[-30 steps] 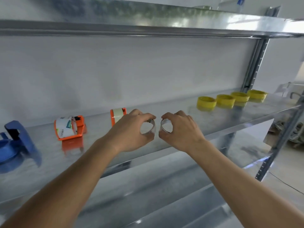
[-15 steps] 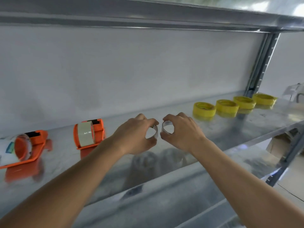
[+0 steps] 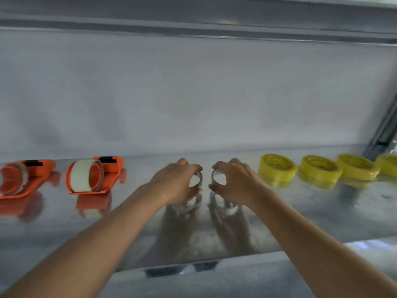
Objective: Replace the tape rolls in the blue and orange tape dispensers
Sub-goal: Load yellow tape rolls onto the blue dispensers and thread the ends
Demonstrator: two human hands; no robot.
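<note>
My left hand (image 3: 175, 181) grips a small empty tape core (image 3: 196, 179) just above the metal shelf (image 3: 322, 216). My right hand (image 3: 236, 182) grips a second empty core (image 3: 218, 177) beside it. The two cores stand on edge, a small gap apart. To the left lie two orange tape dispensers: the nearer one (image 3: 95, 175) holds a pale roll, the other (image 3: 20, 178) is cut off by the frame's left edge. Several yellow tape rolls (image 3: 278, 167) lie flat in a row to the right. No blue dispenser is in view.
A white wall backs the shelf. Another metal shelf (image 3: 193, 20) runs overhead. An upright post (image 3: 384, 130) stands at the back right. The shiny shelf surface mirrors my hands, and its front edge (image 3: 214, 265) crosses below my forearms.
The view has shifted right and closer; the blue dispenser has left the frame. Both hands have stayed together on the two cores and lowered toward the shelf surface.
</note>
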